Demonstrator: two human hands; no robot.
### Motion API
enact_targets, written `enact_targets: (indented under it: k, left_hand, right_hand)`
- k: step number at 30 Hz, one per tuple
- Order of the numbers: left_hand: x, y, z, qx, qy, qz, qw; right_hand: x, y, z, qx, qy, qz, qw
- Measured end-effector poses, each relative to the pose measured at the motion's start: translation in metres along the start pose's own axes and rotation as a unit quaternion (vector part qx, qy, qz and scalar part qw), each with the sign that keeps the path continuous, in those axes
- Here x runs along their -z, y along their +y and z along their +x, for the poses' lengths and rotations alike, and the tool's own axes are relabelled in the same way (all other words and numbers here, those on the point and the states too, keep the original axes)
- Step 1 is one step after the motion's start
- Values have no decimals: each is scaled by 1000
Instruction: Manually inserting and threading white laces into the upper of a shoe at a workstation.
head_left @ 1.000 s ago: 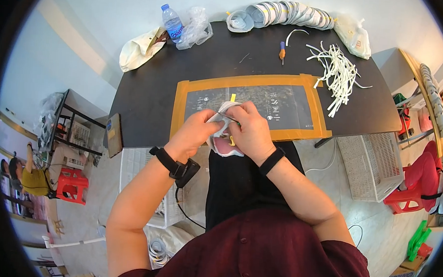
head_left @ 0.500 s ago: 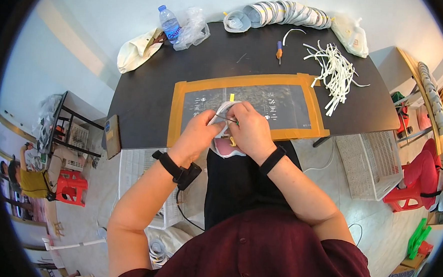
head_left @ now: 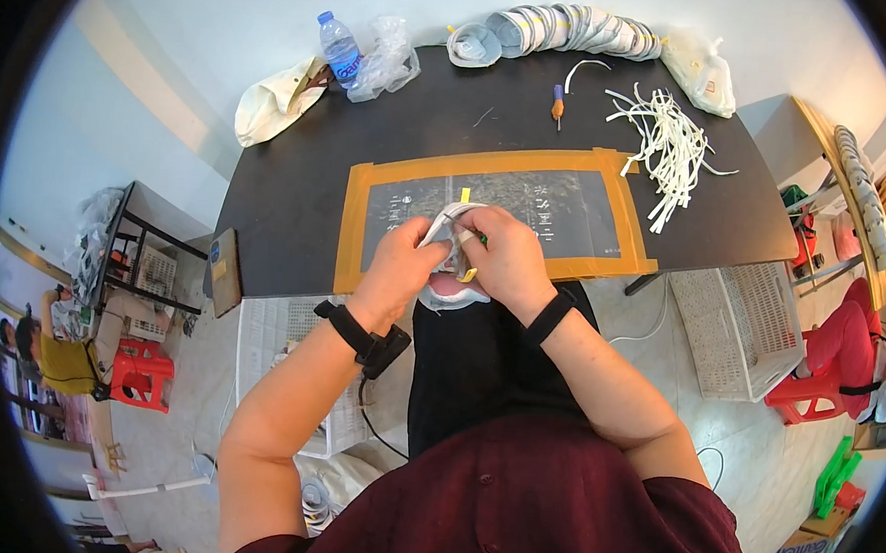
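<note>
A soft white fabric piece (head_left: 453, 291) with a curved white rim, a pink patch and yellow tabs is held between my hands over the table's near edge. My left hand (head_left: 405, 258) pinches the left side of its rim. My right hand (head_left: 505, 260) is closed at the right side, fingertips curled into the opening. A small green bit (head_left: 482, 239) shows by the right fingers; the rest of that slim tool is mostly hidden. Beneath the hands lies a dark printed sheet (head_left: 587, 212) edged with brown tape (head_left: 622, 201).
The dark table (head_left: 296, 214) holds a pile of white strips (head_left: 673, 153), a screwdriver (head_left: 558, 104), nested white-grey fabric pieces (head_left: 576, 30), a water bottle (head_left: 341, 51), plastic bags (head_left: 386, 61) and a cream cloth bag (head_left: 277, 103). White crates (head_left: 736, 327) flank me; people sit on red stools (head_left: 143, 373).
The fabric piece has tilted and drawn up slightly between my hands, showing less pink. The thin metal tool at my right fingers is now largely hidden. Both hands stay nearly in place.
</note>
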State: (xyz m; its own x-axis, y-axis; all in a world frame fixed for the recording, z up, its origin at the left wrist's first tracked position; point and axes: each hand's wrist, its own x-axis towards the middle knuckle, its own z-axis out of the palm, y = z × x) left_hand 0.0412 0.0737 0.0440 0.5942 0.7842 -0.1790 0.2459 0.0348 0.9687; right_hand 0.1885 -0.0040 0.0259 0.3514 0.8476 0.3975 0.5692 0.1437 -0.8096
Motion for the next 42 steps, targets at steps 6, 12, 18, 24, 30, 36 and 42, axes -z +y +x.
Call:
enact_targets:
  k: [6, 12, 18, 24, 30, 36, 42]
  left_hand:
    - [-7, -1, -1, -25, 53, 32, 998]
    - [-6, -1, 0, -10, 43, 30, 999]
    - [-8, -3, -1, -28, 51, 33, 998]
    - [-11, 1, -6, -122, 85, 181, 972]
    - [-5, -2, -6, -98, 56, 157, 981]
    - [3, 0, -6, -30, -2, 13, 999]
    - [7, 3, -4, 25, -35, -45, 998]
  right_hand:
    - [2, -6, 3, -79, -31, 10, 996]
    - [1, -2, 2, -87, -31, 69, 993]
    - [10, -7, 2, -92, -66, 23, 993]
    - [9, 0, 6, -116, -101, -1, 988]
    - [1, 16, -1, -128, -80, 149, 977]
    - [1, 14, -4, -99, -62, 170, 978]
    - [2, 13, 0, -120, -90, 194, 969]
